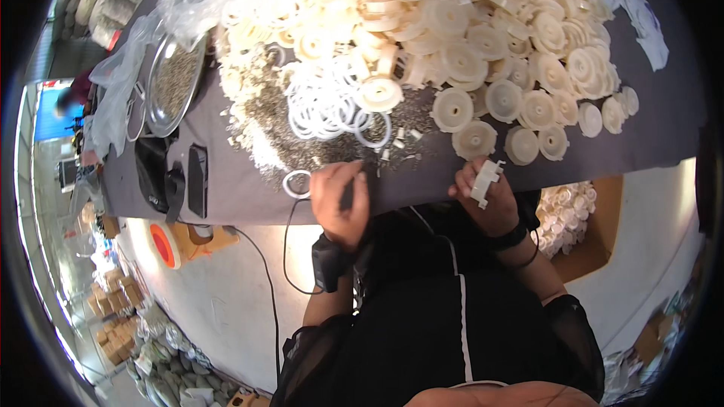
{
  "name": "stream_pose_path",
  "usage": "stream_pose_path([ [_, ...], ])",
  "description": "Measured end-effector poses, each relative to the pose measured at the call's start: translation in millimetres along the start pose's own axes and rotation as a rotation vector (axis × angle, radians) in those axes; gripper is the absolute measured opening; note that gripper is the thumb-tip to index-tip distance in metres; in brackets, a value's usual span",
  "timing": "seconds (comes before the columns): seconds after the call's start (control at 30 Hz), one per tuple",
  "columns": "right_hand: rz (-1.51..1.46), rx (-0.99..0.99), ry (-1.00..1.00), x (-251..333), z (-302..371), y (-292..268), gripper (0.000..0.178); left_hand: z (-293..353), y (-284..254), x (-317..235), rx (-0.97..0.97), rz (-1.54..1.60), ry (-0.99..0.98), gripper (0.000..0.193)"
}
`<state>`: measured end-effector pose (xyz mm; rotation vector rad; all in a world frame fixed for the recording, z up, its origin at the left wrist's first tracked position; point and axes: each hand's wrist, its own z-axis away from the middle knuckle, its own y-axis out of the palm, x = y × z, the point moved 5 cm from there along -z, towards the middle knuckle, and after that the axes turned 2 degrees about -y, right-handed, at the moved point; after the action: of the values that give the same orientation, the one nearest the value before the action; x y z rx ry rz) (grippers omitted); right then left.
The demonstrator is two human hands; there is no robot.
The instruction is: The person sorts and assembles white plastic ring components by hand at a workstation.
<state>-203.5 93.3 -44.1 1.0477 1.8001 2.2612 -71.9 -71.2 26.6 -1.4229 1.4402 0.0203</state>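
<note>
My right hand (498,209) grips a small white notched plastic part (486,183) at the table's near edge. To its left, my left hand (338,203) is closed, the fingers curled in. What it holds, if anything, I cannot make out. Beside the left hand lies a single white ring (297,184). Farther on are a heap of white rings (320,102) and a spread of small grey metal pieces (290,152). A few cream discs (473,139) with centre holes sit just beyond my right hand.
A large pile of cream plastic parts (445,15) covers the far table (648,128). At left are a metal tray (154,105) of small pieces, clear plastic bags (113,98) and a phone (197,181). Below right stands a cardboard box (607,218) of similar parts. Cables hang at left.
</note>
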Motion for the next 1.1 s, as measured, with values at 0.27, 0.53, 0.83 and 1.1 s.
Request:
stream_pose_path([
  [0.27,0.034,0.035,0.011,-1,0,0,0.035,-18,-77,93,-0.251,-0.122,-0.36,0.018],
  [0.53,-0.012,0.097,-0.057,-7,1,-15,0.036,-27,-65,132,-0.104,-0.244,-0.357,0.009],
  [0.83,0.102,-0.219,-0.049,-3,7,3,0.03,-18,-70,115,-0.274,-0.034,-0.336,0.007],
  [1.1,0.874,0.106,-0.257,11,15,38,0.021,-4,3,-25,0.166,0.644,-0.206,0.024],
])
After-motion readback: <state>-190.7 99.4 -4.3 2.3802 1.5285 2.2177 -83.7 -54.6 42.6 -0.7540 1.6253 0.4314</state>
